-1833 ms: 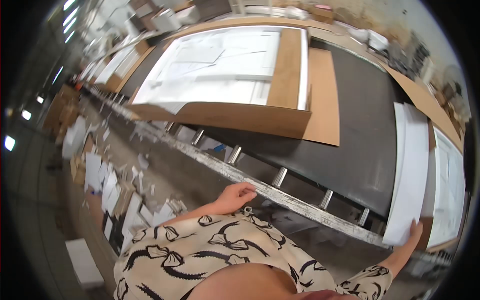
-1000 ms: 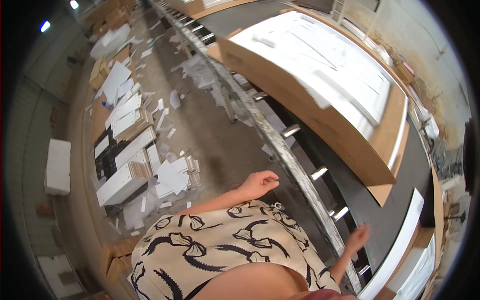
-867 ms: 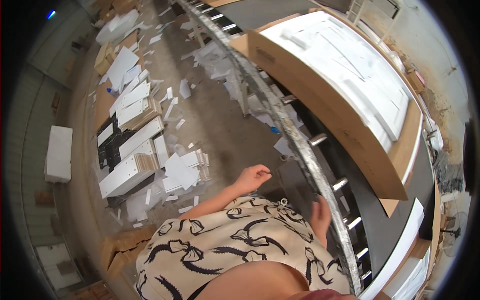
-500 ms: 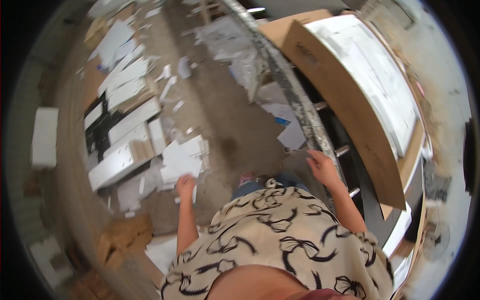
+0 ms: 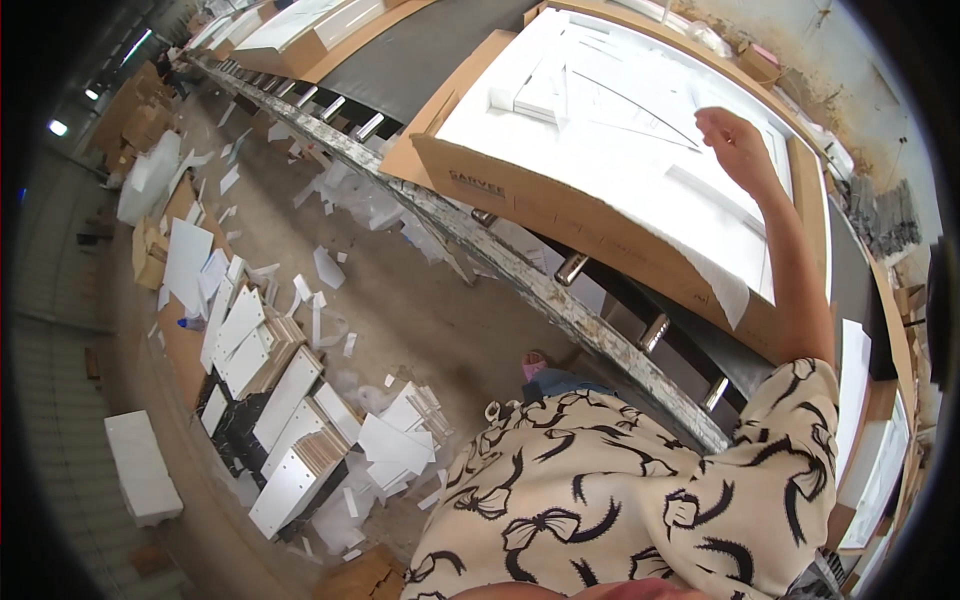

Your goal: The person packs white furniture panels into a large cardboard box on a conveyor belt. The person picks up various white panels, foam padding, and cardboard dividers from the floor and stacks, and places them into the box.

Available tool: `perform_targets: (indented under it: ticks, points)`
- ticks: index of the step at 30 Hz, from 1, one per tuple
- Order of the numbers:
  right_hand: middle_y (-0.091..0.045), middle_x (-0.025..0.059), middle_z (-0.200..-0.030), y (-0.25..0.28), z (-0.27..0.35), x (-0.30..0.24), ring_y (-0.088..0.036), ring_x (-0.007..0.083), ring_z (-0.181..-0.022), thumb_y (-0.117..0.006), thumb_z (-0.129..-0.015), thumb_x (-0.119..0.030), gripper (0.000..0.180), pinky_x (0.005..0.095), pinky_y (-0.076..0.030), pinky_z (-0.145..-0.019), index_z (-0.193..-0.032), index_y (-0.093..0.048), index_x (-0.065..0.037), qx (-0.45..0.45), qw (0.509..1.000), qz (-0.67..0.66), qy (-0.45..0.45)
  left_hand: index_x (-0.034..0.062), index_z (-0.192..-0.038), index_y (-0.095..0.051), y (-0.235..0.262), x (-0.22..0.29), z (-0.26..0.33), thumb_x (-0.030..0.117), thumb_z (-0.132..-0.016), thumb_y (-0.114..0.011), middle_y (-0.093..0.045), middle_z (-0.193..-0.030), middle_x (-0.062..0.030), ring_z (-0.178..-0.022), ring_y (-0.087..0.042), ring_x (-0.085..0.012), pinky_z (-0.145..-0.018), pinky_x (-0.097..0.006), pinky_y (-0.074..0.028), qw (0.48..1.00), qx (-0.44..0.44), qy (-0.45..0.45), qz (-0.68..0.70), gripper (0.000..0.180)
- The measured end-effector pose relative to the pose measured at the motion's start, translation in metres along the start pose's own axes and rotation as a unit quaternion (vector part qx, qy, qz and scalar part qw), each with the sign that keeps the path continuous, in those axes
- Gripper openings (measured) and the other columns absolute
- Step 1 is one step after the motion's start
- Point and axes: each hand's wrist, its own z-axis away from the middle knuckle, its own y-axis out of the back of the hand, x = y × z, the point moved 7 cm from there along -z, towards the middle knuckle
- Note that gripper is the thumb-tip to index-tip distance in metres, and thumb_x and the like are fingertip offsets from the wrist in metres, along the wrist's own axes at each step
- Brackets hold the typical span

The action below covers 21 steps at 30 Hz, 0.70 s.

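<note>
head: r hand over box, long axis diagonal

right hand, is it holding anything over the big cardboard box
No, the right hand is raised bare and loosely curled above the white sheets in the cardboard box, with nothing in its grasp.

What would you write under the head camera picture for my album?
A right hand reaches over white foam in an open cardboard box on a conveyor, white panels stacked below.

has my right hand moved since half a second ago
Yes. The right hand has gone from the conveyor rail up over the open cardboard box, above its white foam packing.
</note>
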Motion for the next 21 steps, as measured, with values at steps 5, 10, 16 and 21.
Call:
perform_targets:
  ticks: [5,10,16,21]
  points:
    - [-0.049,0.0146,-0.128,-0.089,-0.019,0.008,-0.048,0.0284,-0.115,-0.051,-0.091,-0.017,0.036,0.0394,-0.040,-0.098,-0.124,-0.049,-0.007,-0.199,0.973,0.085,0.082,0.0053,-0.084,-0.060,0.095,0.255,-0.084,0.023,-0.084,-0.058,-0.056,-0.068,-0.0027,-0.061,-0.050,-0.0111,-0.057,-0.026,-0.041,0.948,0.182,-0.261,0.003,0.017]
    - [-0.008,0.0119,-0.149,-0.170,0.002,0.008,-0.008,0.0336,-0.136,-0.027,-0.092,-0.054,0.058,0.0487,-0.006,-0.110,-0.142,-0.020,-0.025,-0.293,0.905,0.244,0.192,-0.0018,-0.105,-0.057,0.054,0.574,-0.024,0.017,-0.088,-0.057,-0.060,-0.085,-0.0031,-0.078,-0.057,-0.0107,-0.072,-0.023,-0.046,0.857,0.163,-0.476,0.110,0.025]
    - [-0.018,0.0170,-0.146,-0.209,0.021,0.041,-0.010,0.0350,-0.136,-0.033,-0.093,-0.048,0.056,0.0494,-0.009,-0.110,-0.140,-0.027,-0.019,-0.244,0.919,0.146,0.274,-0.0009,-0.101,-0.060,-0.099,0.719,0.038,0.005,-0.083,-0.062,-0.061,-0.100,-0.0088,-0.092,-0.058,-0.0158,-0.081,-0.026,-0.045,0.741,-0.053,-0.661,-0.109,0.019]
    - [-0.042,0.0197,-0.131,-0.119,0.006,0.047,-0.039,0.0344,-0.121,-0.058,-0.085,-0.027,0.043,0.0426,-0.034,-0.100,-0.122,-0.050,-0.009,-0.224,0.970,0.027,0.092,0.0041,-0.111,-0.057,-0.195,0.763,0.002,0.028,-0.079,-0.067,-0.055,-0.117,-0.0145,-0.104,-0.055,-0.0275,-0.087,-0.034,-0.044,0.662,-0.229,-0.582,-0.412,0.041]
